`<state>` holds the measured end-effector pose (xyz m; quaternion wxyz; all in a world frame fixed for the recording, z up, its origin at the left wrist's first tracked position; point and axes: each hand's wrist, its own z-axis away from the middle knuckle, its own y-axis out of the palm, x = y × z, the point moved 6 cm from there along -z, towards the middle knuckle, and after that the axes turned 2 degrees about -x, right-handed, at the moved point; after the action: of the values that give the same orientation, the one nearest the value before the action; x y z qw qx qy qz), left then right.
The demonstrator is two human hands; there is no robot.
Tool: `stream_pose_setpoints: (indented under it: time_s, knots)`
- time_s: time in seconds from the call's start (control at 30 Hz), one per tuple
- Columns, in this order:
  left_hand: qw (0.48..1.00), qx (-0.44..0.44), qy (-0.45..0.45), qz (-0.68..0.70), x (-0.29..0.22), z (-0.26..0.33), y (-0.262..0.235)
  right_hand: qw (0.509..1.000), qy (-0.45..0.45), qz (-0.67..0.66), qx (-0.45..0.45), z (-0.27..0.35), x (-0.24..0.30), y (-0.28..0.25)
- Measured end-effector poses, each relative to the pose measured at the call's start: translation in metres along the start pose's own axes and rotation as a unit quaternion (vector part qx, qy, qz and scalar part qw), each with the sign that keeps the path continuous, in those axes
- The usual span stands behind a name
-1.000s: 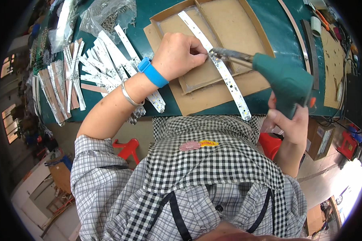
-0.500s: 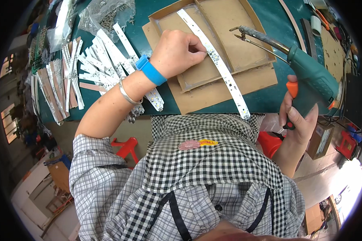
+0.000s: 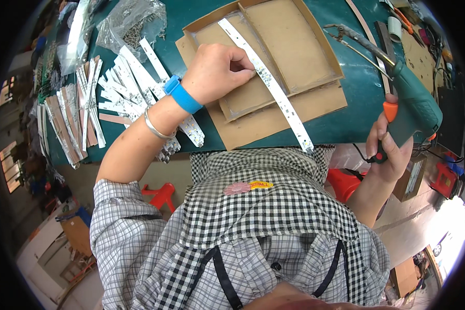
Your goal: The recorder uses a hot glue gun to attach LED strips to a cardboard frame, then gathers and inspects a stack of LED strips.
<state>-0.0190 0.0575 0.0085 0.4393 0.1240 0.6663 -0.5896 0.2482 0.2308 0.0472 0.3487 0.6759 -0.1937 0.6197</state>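
A long white LED strip board [image 3: 268, 85], dotted with small components, lies slanted across a shallow cardboard tray [image 3: 307, 89]. My left hand [image 3: 217, 72] is closed in a pinch at the strip's left edge, near its middle. Whether a smaller part sits between the fingertips is hidden. My right hand [image 3: 390, 147] is wrapped round the handle of a green soldering gun [image 3: 416, 101] with an orange trigger. Its dark metal tip points up and left, beyond the tray's right side and apart from the strip.
Left of the tray lie a heap of white LED strips [image 3: 132, 85] and a stack of brown and white strips [image 3: 64, 124]. Behind them is a clear plastic bag [image 3: 132, 26] of small metal parts. A grey-white cup [image 3: 394, 29] stands at the far right. Red stools stand below the green table.
The soldering gun has moved right, away from the strip and tray. My left hand keeps its pinch at the strip's edge; the whole view has shifted slightly.
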Motion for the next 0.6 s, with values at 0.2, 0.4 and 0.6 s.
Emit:
stream_pose_setpoints:
  time_s: [0.2, 0.4, 0.6]
  knots:
    - [0.999, 0.024, 0.02, -0.045, -0.009, 0.002, -0.011, 0.999, -0.044, -0.002, -0.02, -0.004, 0.013, -0.012]
    - [0.977, 0.01, 0.112, -0.18, -0.054, 0.018, -0.026, 0.988, -0.088, 0.07, -0.104, -0.005, 0.03, -0.044]
    - [0.944, 0.078, 0.31, -0.086, -0.121, 0.039, 0.021, 0.892, -0.21, 0.333, -0.22, -0.032, 0.015, -0.088]
